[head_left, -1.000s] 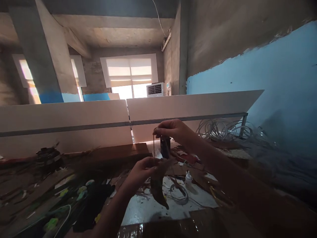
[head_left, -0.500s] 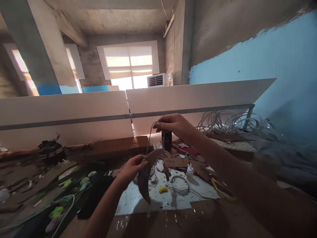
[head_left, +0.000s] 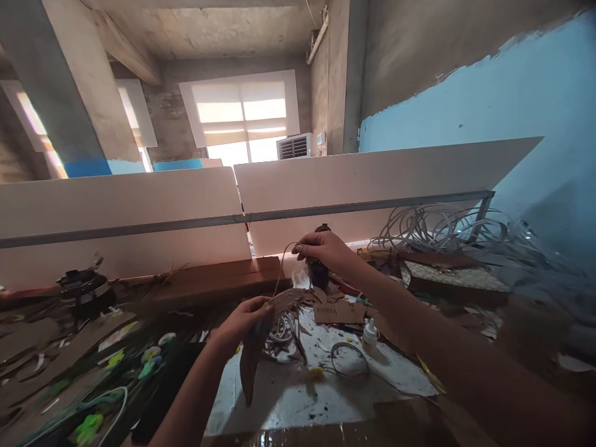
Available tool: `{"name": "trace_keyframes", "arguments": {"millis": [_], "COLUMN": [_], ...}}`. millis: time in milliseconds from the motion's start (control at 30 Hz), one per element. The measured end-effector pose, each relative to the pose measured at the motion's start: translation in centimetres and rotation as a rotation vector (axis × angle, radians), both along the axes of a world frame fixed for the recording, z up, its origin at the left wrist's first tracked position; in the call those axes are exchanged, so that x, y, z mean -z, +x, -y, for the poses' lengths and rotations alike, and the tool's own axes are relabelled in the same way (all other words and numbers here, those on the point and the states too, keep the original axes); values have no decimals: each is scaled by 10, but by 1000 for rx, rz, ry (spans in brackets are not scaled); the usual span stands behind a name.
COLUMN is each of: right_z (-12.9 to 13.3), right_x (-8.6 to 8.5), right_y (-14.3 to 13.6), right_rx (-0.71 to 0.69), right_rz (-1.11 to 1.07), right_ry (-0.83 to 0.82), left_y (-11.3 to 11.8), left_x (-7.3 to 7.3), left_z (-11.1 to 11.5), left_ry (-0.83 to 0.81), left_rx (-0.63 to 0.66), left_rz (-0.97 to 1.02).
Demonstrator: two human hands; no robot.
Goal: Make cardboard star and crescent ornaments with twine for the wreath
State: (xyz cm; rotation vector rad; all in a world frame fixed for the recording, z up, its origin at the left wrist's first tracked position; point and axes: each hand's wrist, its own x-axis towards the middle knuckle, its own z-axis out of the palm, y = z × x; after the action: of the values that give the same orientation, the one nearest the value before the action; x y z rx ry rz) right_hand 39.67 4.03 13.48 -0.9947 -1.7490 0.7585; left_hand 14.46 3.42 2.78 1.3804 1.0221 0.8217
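Note:
My left hand (head_left: 242, 321) is closed around a curved brown piece (head_left: 249, 372). One tapered end of it hangs down over the white board, and a lighter, ribbed-looking part reaches to the right. I cannot tell what the piece is made of. A thin cord (head_left: 281, 270) rises from beside my left fingers and arches over to my right hand (head_left: 323, 247), whose thumb and fingertips pinch its upper end. Just behind my right hand stands a dark bottle (head_left: 319, 273), partly hidden by it.
On the white board (head_left: 279, 397) are a small white bottle (head_left: 370, 336), a wire coil (head_left: 349, 360) and a yellow bit (head_left: 315, 374). Cardboard scraps (head_left: 339, 311) lie behind. A patterned box (head_left: 456, 276) and tangled pale strips (head_left: 419, 230) are at right, a black pot-like object (head_left: 86, 292) at left.
My left hand and the brown piece have shifted a little left and down, and the piece has turned, showing its ribbed part. My right hand still pinches the cord. The view has tilted slightly.

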Motion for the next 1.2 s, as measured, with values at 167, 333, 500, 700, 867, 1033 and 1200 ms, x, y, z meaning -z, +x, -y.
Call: {"name": "trace_keyframes", "arguments": {"millis": [167, 333, 500, 700, 867, 1033, 1200], "right_z": [-14, -23, -11, 12, 17, 32, 56], "right_x": [19, 33, 47, 61, 62, 66, 90], "right_y": [6, 11, 6, -7, -3, 21, 32], "right_rx": [44, 50, -50, -158, -113, 132, 150], "right_rz": [-22, -59, -68, -74, -64, -27, 130], "right_ry": [-45, -94, -210, -328, -257, -94, -86], "left_y": [-4, -6, 0, 9, 7, -10, -44], "left_x": [7, 15, 14, 7, 2, -9, -32], "left_z": [-4, -9, -5, 2, 7, 13, 24], "left_ry": [-68, -101, -104, -86, -42, -4, 50], "left_rx": [-40, -73, -82, -61, -89, -164, -278], "left_rz": [74, 170, 237, 267, 219, 174, 119]}}
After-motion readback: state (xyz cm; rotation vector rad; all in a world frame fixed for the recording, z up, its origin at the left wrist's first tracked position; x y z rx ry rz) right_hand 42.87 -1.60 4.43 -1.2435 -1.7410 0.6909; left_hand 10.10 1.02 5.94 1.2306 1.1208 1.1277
